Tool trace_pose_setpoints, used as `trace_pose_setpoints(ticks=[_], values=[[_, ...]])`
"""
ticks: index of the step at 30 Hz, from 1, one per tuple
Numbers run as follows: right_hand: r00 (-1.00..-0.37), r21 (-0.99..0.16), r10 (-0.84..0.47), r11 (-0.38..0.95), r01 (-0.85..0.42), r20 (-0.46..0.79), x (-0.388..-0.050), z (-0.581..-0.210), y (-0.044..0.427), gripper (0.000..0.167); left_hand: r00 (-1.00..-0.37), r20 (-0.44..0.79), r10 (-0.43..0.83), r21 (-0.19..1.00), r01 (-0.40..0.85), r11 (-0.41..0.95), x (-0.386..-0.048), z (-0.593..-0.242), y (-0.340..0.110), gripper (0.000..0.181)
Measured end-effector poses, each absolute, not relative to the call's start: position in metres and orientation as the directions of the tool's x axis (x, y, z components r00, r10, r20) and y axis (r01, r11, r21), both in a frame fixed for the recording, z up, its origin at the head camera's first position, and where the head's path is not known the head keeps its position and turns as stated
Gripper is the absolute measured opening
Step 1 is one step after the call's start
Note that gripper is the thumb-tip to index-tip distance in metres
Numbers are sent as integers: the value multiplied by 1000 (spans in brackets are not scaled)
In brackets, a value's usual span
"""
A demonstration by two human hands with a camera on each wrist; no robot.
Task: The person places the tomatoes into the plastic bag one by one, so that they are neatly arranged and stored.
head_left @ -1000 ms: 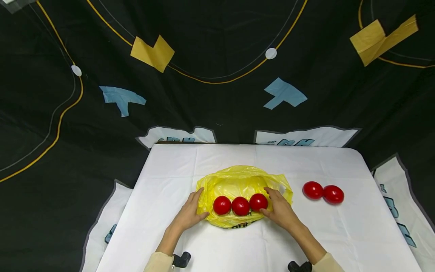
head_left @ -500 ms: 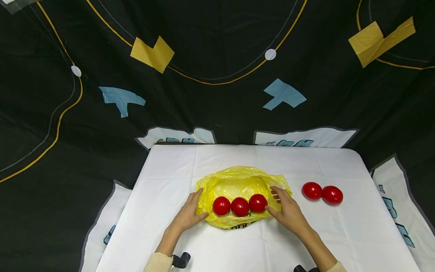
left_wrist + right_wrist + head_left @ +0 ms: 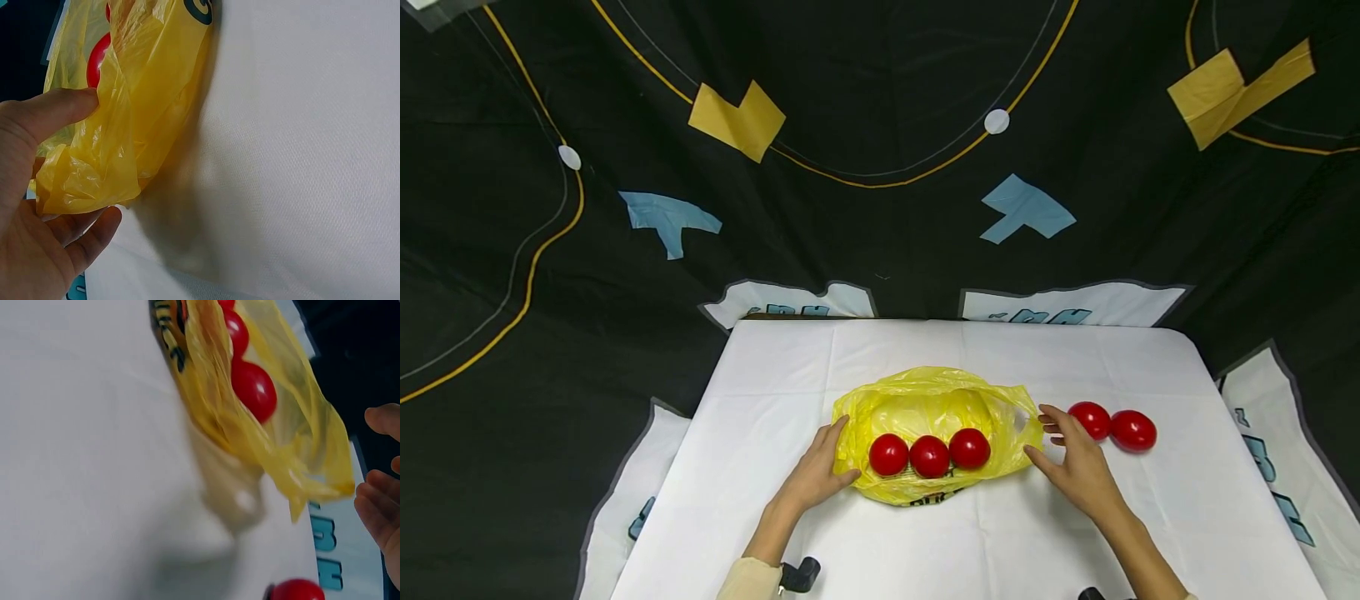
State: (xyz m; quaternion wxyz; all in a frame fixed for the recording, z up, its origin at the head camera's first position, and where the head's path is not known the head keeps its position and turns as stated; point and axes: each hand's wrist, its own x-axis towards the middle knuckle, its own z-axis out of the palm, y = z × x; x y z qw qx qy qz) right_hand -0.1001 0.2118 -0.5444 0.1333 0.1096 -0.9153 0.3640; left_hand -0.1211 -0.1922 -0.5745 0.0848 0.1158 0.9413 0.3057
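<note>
A yellow plastic bag [image 3: 928,408] lies spread at mid-table, its mouth wide, with dark print along the near side. Three glossy red balls [image 3: 929,457] sit in a row in it. My left hand [image 3: 811,468] holds the bag's left edge; the left wrist view has the thumb [image 3: 69,109] over the plastic and fingers beneath it. Just off the bag's right end is my right hand [image 3: 1078,467], fingers loosely bent and holding nothing. Behind it lie two more red balls, the nearer one [image 3: 1092,417] partly covered by the fingers and the farther one [image 3: 1133,431] touching it.
A white cloth covers the table [image 3: 925,550]. Beyond its far edge rises a black curtain [image 3: 880,242] with taped paper pieces and a yellow line. White lettered panels [image 3: 1078,304] border the table at the back and sides.
My right hand has let go of the bag's right side and moved right, toward the two loose balls. The left hand, bag and balls have stayed in place.
</note>
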Motion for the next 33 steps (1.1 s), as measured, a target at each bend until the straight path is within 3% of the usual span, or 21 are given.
trace_pose_setpoints(ticks=[18, 26, 33], values=[[-943, -601, 32, 777, -185, 332, -82, -562, 269, 64, -958, -92, 270, 590, 166, 790, -119, -576, -195, 91], [-932, -597, 181, 801, -46, 314, -82, -570, 302, 64, -960, -91, 266, 590, 163, 791, -120, -575, -195, 91], [-940, -584, 267, 806, 97, 212, -82, -580, 322, 72, -960, -98, 263, 592, 157, 791, -119, -574, -195, 92]])
